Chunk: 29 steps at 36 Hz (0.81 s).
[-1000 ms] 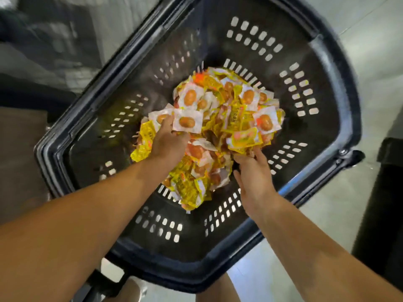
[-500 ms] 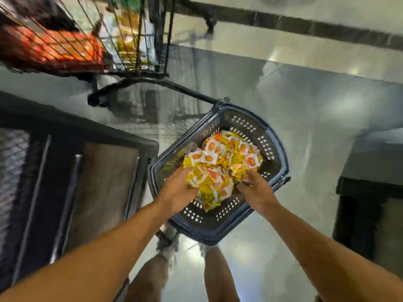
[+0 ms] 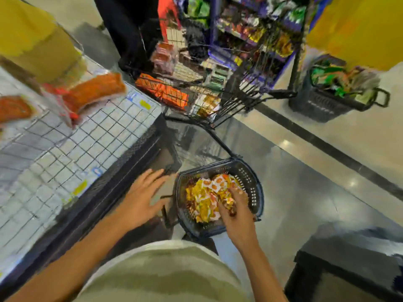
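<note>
Resting on the glossy floor (image 3: 305,192) just ahead of the person, the dark plastic shopping basket (image 3: 256,188) lay with its long axis running away from them, the far end leaning slightly right. Its pull handle (image 3: 218,142) stretched up and left from the far rim towards a wire trolley (image 3: 207,101). A heap of yellow and white snack packets (image 3: 204,199) filled the basket. The right hand (image 3: 236,212) was in the near right part of the heap, fingers curled round a bunch of packets and hiding those beneath. The left hand (image 3: 141,199) hovered left of the basket with fingers spread, holding nothing, above the dark base of a wire-grid display bin (image 3: 87,138). The packets' print was too blurred to read, and the bin's orange packs (image 3: 93,92) were smeared. The person's pale shirt (image 3: 163,271) cut off the view below the basket's near rim.
</note>
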Motion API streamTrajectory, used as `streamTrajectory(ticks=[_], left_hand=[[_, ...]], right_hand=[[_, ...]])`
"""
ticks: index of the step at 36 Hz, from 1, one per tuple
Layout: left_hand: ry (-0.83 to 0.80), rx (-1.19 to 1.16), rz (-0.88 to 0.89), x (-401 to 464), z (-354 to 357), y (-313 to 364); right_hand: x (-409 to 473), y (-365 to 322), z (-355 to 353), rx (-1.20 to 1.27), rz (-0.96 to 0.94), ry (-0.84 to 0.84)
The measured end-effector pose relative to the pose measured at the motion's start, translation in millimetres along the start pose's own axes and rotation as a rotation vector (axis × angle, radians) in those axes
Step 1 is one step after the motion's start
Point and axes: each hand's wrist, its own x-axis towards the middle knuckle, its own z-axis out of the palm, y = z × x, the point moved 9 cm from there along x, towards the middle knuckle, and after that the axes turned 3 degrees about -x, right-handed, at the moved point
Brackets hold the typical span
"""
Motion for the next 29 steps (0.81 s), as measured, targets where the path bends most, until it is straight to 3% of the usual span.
streamTrajectory(ticks=[9, 18, 25, 29], left_hand=[[0.155, -0.137, -0.202, -105.7, -1.8, -29.6], [0.134, -0.157, -0.291, -156.6, -2.2, -49.3], [0.289, -0.191, -0.291, -215.5, -27.9, -77.4], [0.363, -0.240, -0.318, -271.7, -21.9, -113.3]], right_hand=[[-31.5, -19.7, 37.0, -0.088, -0.174, -0.225], [-33.2, -42.0, 89.4, -0.354, -0.367, -0.509], [-55.6, -83.8, 134.0, -0.527, -0.508, -0.561], [-92.4, -122.2, 174.5, -0.485, -0.542, -0.563]])
